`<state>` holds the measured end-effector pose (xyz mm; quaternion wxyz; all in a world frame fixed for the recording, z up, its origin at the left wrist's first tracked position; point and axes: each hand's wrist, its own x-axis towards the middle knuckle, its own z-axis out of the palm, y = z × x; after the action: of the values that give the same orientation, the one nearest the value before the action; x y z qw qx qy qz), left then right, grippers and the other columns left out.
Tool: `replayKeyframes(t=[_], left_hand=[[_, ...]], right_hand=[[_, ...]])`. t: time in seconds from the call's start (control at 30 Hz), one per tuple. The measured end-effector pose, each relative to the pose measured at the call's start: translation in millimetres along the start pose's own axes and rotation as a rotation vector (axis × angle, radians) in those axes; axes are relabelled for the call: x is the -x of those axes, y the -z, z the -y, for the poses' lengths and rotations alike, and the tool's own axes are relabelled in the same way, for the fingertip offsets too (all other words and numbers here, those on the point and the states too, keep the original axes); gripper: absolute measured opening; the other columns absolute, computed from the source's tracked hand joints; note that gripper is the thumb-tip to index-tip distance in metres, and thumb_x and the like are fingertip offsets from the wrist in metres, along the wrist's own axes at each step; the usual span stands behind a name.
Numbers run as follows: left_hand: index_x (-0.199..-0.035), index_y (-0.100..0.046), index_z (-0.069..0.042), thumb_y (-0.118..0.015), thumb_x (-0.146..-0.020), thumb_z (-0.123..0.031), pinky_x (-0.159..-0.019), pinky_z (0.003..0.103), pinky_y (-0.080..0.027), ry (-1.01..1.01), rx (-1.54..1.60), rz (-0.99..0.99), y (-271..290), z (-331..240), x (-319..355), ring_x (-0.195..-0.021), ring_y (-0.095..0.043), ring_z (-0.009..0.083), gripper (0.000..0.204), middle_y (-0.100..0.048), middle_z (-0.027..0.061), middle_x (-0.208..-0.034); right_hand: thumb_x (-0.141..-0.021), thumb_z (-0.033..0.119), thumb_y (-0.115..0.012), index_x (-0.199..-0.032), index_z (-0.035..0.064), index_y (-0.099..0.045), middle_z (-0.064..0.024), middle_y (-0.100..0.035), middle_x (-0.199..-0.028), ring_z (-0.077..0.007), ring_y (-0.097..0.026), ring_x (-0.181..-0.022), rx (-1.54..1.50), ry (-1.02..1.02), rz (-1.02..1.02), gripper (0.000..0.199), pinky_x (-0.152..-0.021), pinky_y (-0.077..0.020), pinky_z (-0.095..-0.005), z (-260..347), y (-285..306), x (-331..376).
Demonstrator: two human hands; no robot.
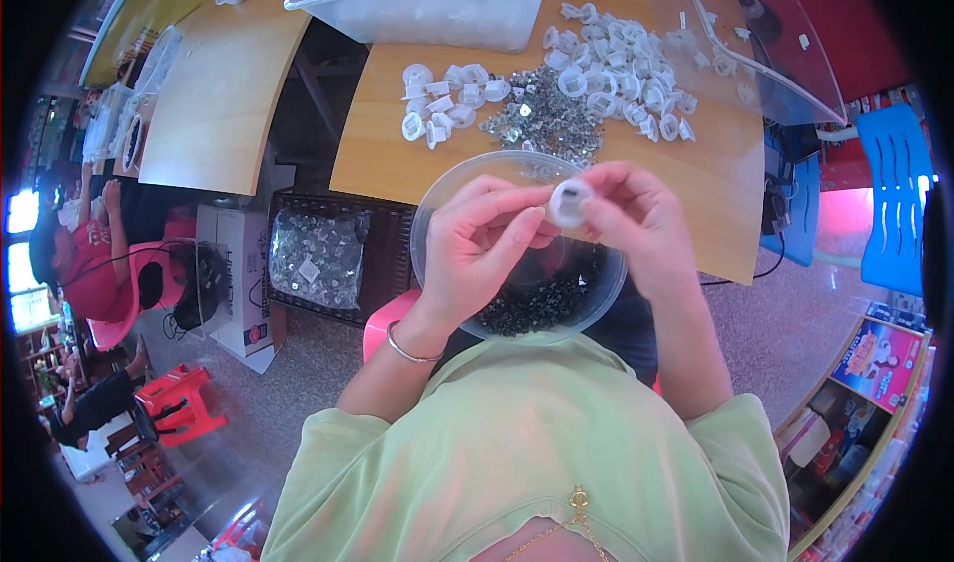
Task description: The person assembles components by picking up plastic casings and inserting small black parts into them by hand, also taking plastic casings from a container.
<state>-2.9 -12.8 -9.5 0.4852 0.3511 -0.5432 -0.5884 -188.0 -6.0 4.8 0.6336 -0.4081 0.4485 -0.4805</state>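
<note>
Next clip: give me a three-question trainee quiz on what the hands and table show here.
1. True or false: both hands pinch one small white plastic cap.
2. What lies in the clear bowl under the hands? A) dark metal bits B) water C) white caps
3. On the table, the heap of metal clips lies between two groups of white ____.

Key: 1 true; 2 A; 3 caps.
</note>
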Motion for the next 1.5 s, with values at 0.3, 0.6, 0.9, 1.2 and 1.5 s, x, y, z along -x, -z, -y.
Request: replayKeyframes(t=[0.3, 0.6, 0.9, 1.2, 1.5], left_hand=[[-0.096, -0.061, 0.006, -0.055, -0.086, 0.004, -0.069, 0.022, -0.054, 0.016, -0.027, 0.082, 3.6, 5.7, 4.7, -0.082, -0.064, 0.016, 0.012, -0.056, 0.0082, -0.092], [-0.088, -0.063, 0.004, -0.065, -0.079, 0.001, -0.058, 0.021, -0.049, 0.085, -0.365, 0.269, 13.7, 16.2, 13.2, -0.073, -0.06, 0.0107, 0.01, -0.057, 0.0069, -0.085], [-0.09, -0.063, -0.002, -0.073, -0.07, -0.016, -0.059, 0.031, -0.047, -0.008, -0.801, 0.619, -0.4, 33.9, 21.8, -0.063, -0.058, 0.0199, 0.026, -0.056, 0.007, -0.082], [-0.128, -0.04, -0.002, -0.055, -0.088, -0.009, -0.063, 0.022, -0.049, 0.358, 0.196, 0.266, -9.1, 17.3, 14.3, -0.073, -0.059, 0.0121, 0.043, -0.055, 0.0086, -0.104], [-0.121, -0.048, -0.002, -0.04, -0.097, -0.018, -0.071, 0.022, -0.048, 0.417, 0.588, 0.174, 4.0, 22.1, 8.0, -0.081, -0.059, 0.012, 0.03, -0.06, 0.0064, -0.097]], right_hand=[[-0.084, 0.011, -0.063, -0.101, 0.0059, -0.065, -0.0009, -0.066, -0.085, -0.0075, -0.061, -0.077, 1.092, 0.801, -0.844, 0.018, -0.073, -0.0471, -0.0212, 100.4, 130.9, -77.5], [-0.083, 0.011, -0.063, -0.093, 0.0059, -0.066, -0.0026, -0.066, -0.084, -0.0091, -0.06, -0.069, 1.081, 0.84, -0.648, 0.012, -0.063, -0.0474, -0.0214, 56.4, 99.4, -61.8], [-0.076, 0.01, -0.065, -0.091, 0.0073, -0.062, -0.0069, -0.062, -0.089, -0.0223, -0.062, -0.08, 1.342, 0.399, -0.372, 0.016, -0.068, -0.0483, -0.0331, -20.9, 96.2, -54.1], [-0.07, -0.001, -0.068, -0.085, 0.0043, -0.063, -0.0064, -0.063, -0.077, -0.0166, -0.059, -0.065, 0.702, 0.453, -0.438, 0.017, -0.059, -0.0465, -0.0254, -9.6, 47.1, -18.7], [-0.067, 0.002, -0.076, -0.083, 0.0043, -0.061, -0.0062, -0.064, -0.078, -0.0158, -0.06, -0.065, 0.594, 0.766, -0.091, 0.022, -0.058, -0.0483, -0.0266, -27.8, -7.3, 14.0]])
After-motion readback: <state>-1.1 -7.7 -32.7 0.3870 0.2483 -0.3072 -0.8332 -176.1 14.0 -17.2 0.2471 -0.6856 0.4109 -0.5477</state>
